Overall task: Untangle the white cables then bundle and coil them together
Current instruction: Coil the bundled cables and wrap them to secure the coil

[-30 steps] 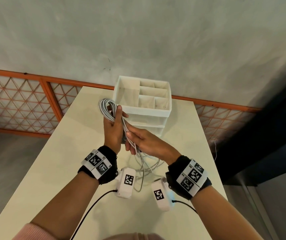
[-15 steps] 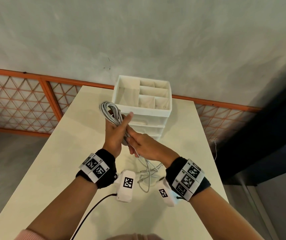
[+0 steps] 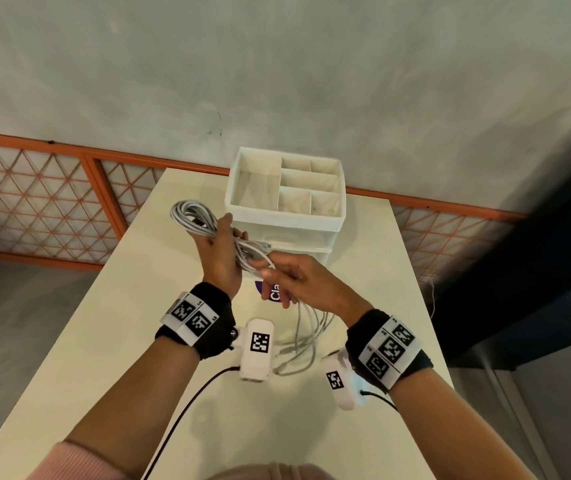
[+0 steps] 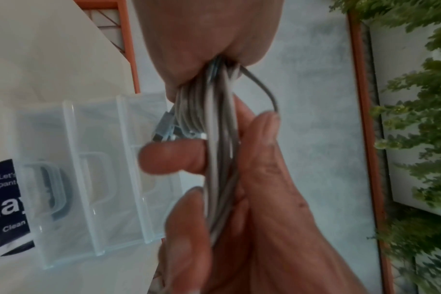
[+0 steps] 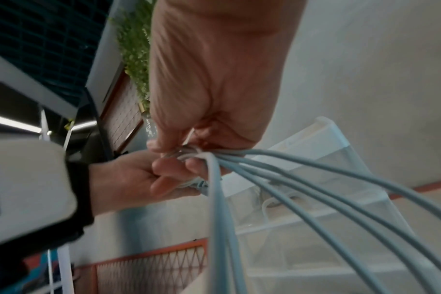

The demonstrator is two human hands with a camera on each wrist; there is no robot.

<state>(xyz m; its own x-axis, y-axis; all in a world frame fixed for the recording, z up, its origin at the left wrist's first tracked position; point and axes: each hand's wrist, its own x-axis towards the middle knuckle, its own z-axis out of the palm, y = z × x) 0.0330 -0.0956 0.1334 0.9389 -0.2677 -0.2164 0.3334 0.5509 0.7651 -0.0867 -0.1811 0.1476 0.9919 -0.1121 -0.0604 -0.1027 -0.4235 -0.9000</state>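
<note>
1. White cables [image 3: 194,216]: several strands gathered into a coiled bundle, being held in the air above the table [image 3: 104,341], just in front of the drawer organizer. The looped end is sticking out up and to the left of the left hand; loose tails are hanging down below the right hand and trailing on the table between the two wrists.
2. Left hand [image 3: 220,258]: raised, fingers curling round the middle of the coil and clamping it. In the left wrist view the fingers [image 4: 171,159] are pressing the strands [image 4: 214,159] against the palm, with a connector end showing beside them.
3. Right hand [image 3: 297,282]: just right of the left hand and touching the same bundle, thumb and fingertips pinching the strands where they leave the coil. In the right wrist view four strands [image 5: 302,189] are fanning out from the pinch.
4. Drawer organizer [image 3: 285,220]: white plastic, standing at the far end of the table, open top divided into compartments, translucent drawers beneath.
5. Label [image 3: 272,292]: dark, with white lettering, lying on the table under the hands, partly hidden.
6. Wrist bands with black-and-white markers, one on each wrist.
</note>
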